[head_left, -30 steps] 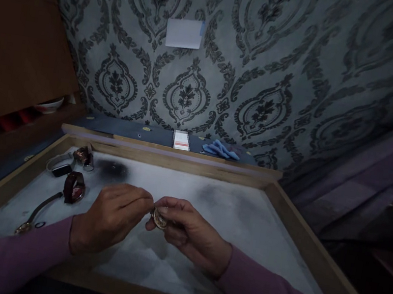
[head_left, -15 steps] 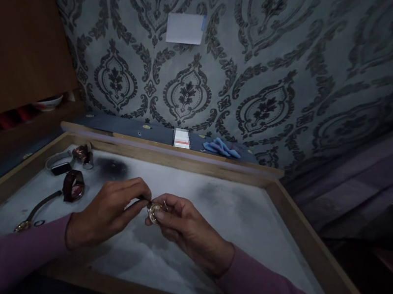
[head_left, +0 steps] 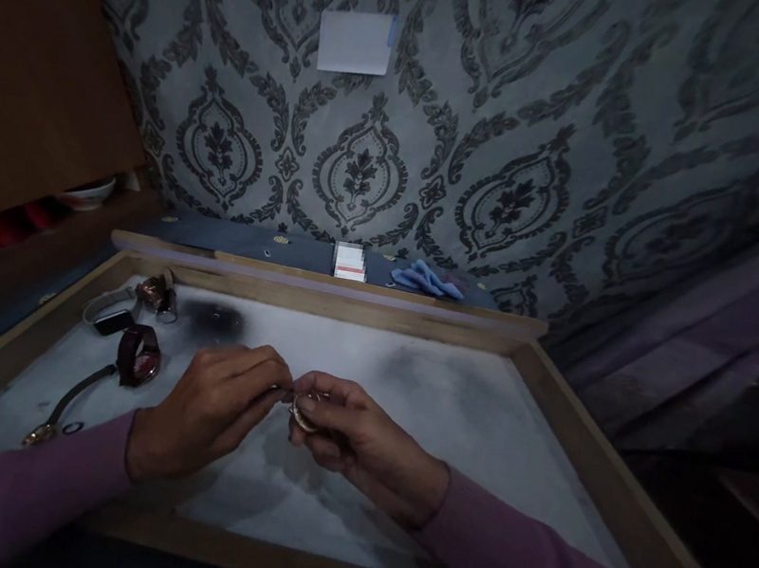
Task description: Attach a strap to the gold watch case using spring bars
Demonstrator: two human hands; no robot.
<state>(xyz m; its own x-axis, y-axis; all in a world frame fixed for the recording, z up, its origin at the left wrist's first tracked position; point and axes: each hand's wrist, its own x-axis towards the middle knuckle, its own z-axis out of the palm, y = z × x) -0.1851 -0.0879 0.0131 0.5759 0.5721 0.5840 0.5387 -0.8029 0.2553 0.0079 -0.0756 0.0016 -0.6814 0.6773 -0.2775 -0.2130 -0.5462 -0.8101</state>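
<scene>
Gold-toned, probably metal, a round watch (head_left: 300, 418) is held between the hands (head_left: 212, 406) (head_left: 370, 436).

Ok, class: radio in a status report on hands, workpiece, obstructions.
Right hand holding round gold-coloured metal piece. Left hand at its edge, grip unclear. Dark red watch lies left, clear of hands.

The sleeves (head_left: 503, 544) are long and plain purple.
</scene>
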